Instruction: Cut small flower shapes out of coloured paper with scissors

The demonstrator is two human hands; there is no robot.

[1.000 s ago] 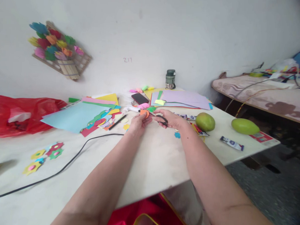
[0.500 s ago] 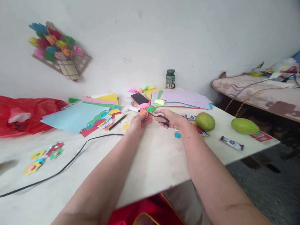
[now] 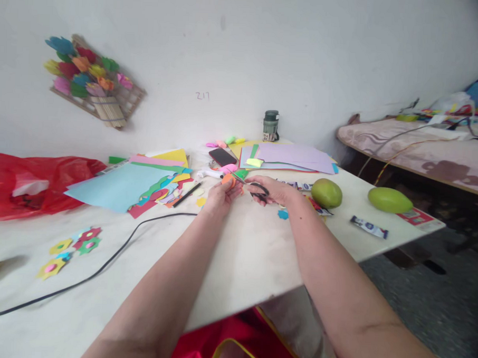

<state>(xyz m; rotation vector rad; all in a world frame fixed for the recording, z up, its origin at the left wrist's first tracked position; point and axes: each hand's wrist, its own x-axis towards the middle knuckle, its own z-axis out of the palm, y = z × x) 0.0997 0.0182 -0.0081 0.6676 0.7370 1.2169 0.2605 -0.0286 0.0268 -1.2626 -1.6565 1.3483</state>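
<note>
Near the middle of the white table, my left hand (image 3: 221, 196) pinches a small piece of orange paper (image 3: 228, 181). My right hand (image 3: 270, 190) is closed round the black handles of a pair of scissors (image 3: 258, 191). The scissor blades look parted and point left, close to the orange paper. Just behind the hands lie a white glue gun (image 3: 209, 173) and pink and green pieces. A blue paper cutout (image 3: 283, 214) is on the table below my right hand. Coloured paper scraps (image 3: 159, 192) and a black pen (image 3: 188, 194) lie left of my left hand.
A black cable (image 3: 119, 252) crosses the table at left, beside paper flowers (image 3: 60, 246). Coloured sheets (image 3: 299, 156), a phone (image 3: 222, 157) and a green bottle (image 3: 270, 126) stand or lie behind. Two green fruits (image 3: 326, 193) and a tube (image 3: 369, 227) are at right.
The scissors in my right hand have opened, with their blades and handles further apart. The orange paper remains in my left hand, and both arms have hardly moved.
</note>
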